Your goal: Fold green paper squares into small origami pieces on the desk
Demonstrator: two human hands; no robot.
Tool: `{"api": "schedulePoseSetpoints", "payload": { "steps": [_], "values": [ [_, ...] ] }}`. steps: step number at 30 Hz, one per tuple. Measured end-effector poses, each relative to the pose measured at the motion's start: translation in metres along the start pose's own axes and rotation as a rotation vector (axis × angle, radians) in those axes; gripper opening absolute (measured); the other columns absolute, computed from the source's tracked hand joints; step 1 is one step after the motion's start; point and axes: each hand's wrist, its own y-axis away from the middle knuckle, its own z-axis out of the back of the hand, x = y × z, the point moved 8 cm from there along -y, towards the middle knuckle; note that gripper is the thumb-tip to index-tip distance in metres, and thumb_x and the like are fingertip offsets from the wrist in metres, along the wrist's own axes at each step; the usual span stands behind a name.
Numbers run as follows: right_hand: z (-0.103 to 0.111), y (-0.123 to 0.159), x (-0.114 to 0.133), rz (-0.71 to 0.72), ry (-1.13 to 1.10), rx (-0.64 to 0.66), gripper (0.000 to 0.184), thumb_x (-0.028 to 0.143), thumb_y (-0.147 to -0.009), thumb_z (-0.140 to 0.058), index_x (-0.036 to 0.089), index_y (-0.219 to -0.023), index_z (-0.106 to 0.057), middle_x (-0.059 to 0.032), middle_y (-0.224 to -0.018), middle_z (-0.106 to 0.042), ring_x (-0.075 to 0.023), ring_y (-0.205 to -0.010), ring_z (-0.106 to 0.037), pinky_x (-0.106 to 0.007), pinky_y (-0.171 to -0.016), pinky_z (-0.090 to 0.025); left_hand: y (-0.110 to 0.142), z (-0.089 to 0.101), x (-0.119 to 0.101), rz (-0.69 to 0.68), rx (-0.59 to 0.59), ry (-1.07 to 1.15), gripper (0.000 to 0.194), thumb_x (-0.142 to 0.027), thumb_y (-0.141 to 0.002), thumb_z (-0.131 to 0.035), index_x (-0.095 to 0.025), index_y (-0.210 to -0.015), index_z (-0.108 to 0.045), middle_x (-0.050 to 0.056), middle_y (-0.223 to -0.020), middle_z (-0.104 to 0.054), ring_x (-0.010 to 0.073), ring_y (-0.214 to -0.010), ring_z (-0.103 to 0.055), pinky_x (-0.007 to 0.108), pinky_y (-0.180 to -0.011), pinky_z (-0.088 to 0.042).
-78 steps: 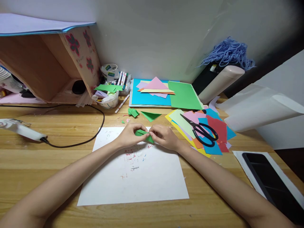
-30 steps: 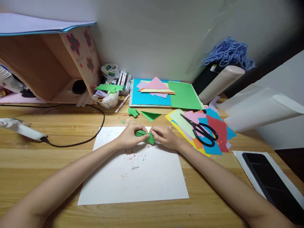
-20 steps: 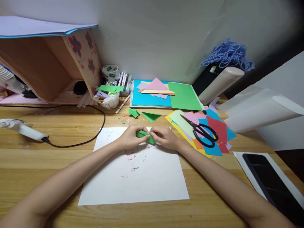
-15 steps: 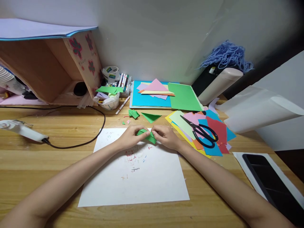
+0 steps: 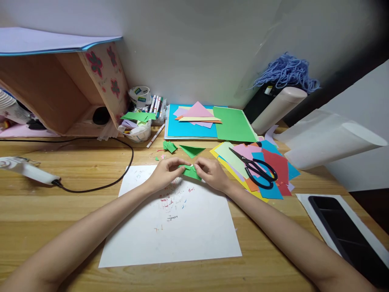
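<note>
Between my hands is a small folded piece of green paper (image 5: 191,173), held just over the top edge of a marked white sheet (image 5: 170,239). My left hand (image 5: 166,172) pinches its left end between thumb and fingers. At the right end, my right hand (image 5: 210,172) grips it the same way; the fingertips partly cover its upper edge. A folded green triangle (image 5: 192,151) lies on the table just beyond my hands, with a crumpled-looking green folded piece (image 5: 169,147) to its left.
Black scissors (image 5: 255,168) rest on coloured paper scraps (image 5: 278,166) at right. Behind stand a tub of scraps (image 5: 138,132) and coloured sheets (image 5: 237,123). A corded white tool (image 5: 30,172) lies left, a phone (image 5: 343,231) right. An open cardboard box (image 5: 105,87) stands back left.
The green paper has turned between my fingers and now shows a broader flat face toward me. Both hands stay in nearly the same place. The whole view has shifted slightly.
</note>
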Motion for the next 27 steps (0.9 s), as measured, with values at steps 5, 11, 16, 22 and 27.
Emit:
{"api": "schedulePoseSetpoints", "payload": {
  "steps": [5,11,16,22,27],
  "values": [
    [-0.002,0.000,-0.002,-0.015,-0.028,0.013,0.013,0.025,-0.084,-0.046,0.018,-0.075,-0.050,0.0018,-0.062,-0.049,-0.0098,-0.054,-0.041,-0.024,-0.052,-0.030,0.000,0.003,0.001,-0.007,-0.048,-0.035,0.021,-0.026,-0.078,-0.059,-0.013,-0.092,-0.066,0.008,-0.089,-0.067,0.0150,-0.079,-0.061,0.029,-0.072,-0.047],
    [-0.006,-0.001,-0.001,-0.033,-0.089,0.061,0.011,0.029,-0.084,-0.049,0.018,-0.084,-0.052,0.0005,-0.069,-0.052,-0.0102,-0.057,-0.042,-0.024,-0.052,-0.031,-0.001,0.003,0.000,0.006,-0.057,-0.034,0.020,-0.028,-0.078,-0.059,-0.011,-0.088,-0.066,0.009,-0.088,-0.068,0.0153,-0.078,-0.061,0.030,-0.074,-0.048],
    [-0.006,-0.001,-0.002,-0.070,-0.163,0.081,0.011,0.029,-0.085,-0.048,0.018,-0.084,-0.051,0.0007,-0.069,-0.051,-0.0109,-0.060,-0.044,-0.024,-0.055,-0.033,0.001,0.003,-0.005,-0.002,-0.072,-0.093,0.019,-0.029,-0.079,-0.058,-0.012,-0.083,-0.066,0.007,-0.081,-0.067,0.0138,-0.072,-0.060,0.028,-0.068,-0.047],
    [-0.009,-0.002,-0.005,-0.120,-0.288,0.099,0.014,0.032,-0.085,-0.050,0.019,-0.083,-0.052,0.0001,-0.072,-0.051,-0.0110,-0.063,-0.045,-0.024,-0.056,-0.035,0.002,0.003,-0.004,-0.020,-0.062,-0.177,0.027,-0.036,-0.082,-0.053,-0.013,-0.078,-0.066,0.004,-0.073,-0.065,0.0117,-0.065,-0.055,0.024,-0.060,-0.043],
    [-0.013,-0.002,-0.010,-0.156,-0.377,0.111,0.018,0.036,-0.085,-0.051,0.019,-0.081,-0.052,-0.0006,-0.074,-0.052,-0.0123,-0.067,-0.047,-0.026,-0.060,-0.037,0.001,0.002,-0.003,-0.038,-0.068,-0.184,0.028,-0.037,-0.082,-0.053,-0.013,-0.078,-0.065,0.005,-0.075,-0.065,0.0123,-0.067,-0.055,0.024,-0.060,-0.043]
  ]
}}
